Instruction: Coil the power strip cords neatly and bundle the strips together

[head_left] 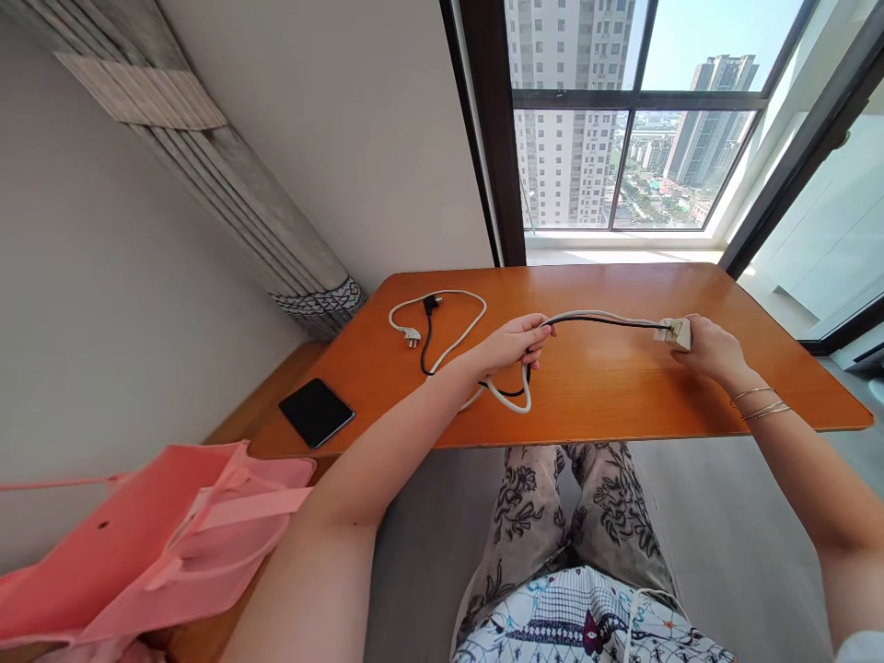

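Note:
My left hand (517, 343) is closed around a white cable (464, 333) and a black cable (426, 354), above the middle of the orange-brown table. Both cables run taut to the right, into a white block (680, 334) that looks like a socket or charger head. My right hand (711, 350) grips that block from its right side; what lies under the fingers is hidden. A white plug (412, 337) and a black plug (432, 302) lie on the table at the cables' left ends. Below my left hand the cables hang in a small loop against the tabletop.
On the left part of the table (608, 396) lies a dark phone or tablet (316, 412). A pink bag (172, 543) stands at the lower left. Behind the table are a window (632, 101) and a tied curtain (227, 184). My legs are under the front edge.

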Available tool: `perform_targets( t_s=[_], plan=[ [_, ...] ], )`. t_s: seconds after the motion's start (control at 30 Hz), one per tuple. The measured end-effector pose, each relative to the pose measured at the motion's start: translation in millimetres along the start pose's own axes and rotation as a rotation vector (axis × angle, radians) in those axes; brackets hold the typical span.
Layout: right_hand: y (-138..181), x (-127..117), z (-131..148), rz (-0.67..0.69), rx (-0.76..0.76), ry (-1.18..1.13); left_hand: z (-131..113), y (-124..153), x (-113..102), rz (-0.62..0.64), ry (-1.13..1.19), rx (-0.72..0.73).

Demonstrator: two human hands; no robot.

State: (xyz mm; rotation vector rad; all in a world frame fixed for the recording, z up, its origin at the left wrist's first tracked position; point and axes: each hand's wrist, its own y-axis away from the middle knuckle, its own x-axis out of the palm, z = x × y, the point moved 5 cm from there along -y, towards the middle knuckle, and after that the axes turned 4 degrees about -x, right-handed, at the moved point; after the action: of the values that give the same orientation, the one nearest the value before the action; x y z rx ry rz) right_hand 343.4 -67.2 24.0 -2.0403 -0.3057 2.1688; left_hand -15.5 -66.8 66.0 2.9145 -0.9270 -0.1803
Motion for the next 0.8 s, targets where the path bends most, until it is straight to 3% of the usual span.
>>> perform_targets(
  t_s=[0.13,0.23,0.33,0.4,0.5,0.57,0.67,0.8],
  plan=[
    [-4,10,8,0.103,-0.027,-0.132,-22,-4,-6,-0.083,0.138,0.051],
    [-11,-2,21,0.078,-0.099,-0.233,-39,-8,-8,-0.149,0.067,0.082],
    [-24,-38,55,-0.045,-0.23,-0.455,-55,-12,-2,-0.181,-0.079,0.113],
    [-32,-68,93,-0.119,-0.398,-0.588,-67,-15,5,-0.196,-0.197,0.157],
    [-45,-106,152,-0.148,-0.633,-0.656,-86,-15,15,-0.223,-0.371,0.248],
    [-56,-121,178,-0.128,-0.658,-0.627,-95,-13,16,-0.244,-0.433,0.288],
    [-70,-139,193,-0.133,-0.639,-0.547,-96,-13,10,-0.242,-0.397,0.313],
    [-87,-173,183,-0.299,-0.566,-0.524,-85,-18,-4,-0.165,-0.359,0.26]
  ],
)
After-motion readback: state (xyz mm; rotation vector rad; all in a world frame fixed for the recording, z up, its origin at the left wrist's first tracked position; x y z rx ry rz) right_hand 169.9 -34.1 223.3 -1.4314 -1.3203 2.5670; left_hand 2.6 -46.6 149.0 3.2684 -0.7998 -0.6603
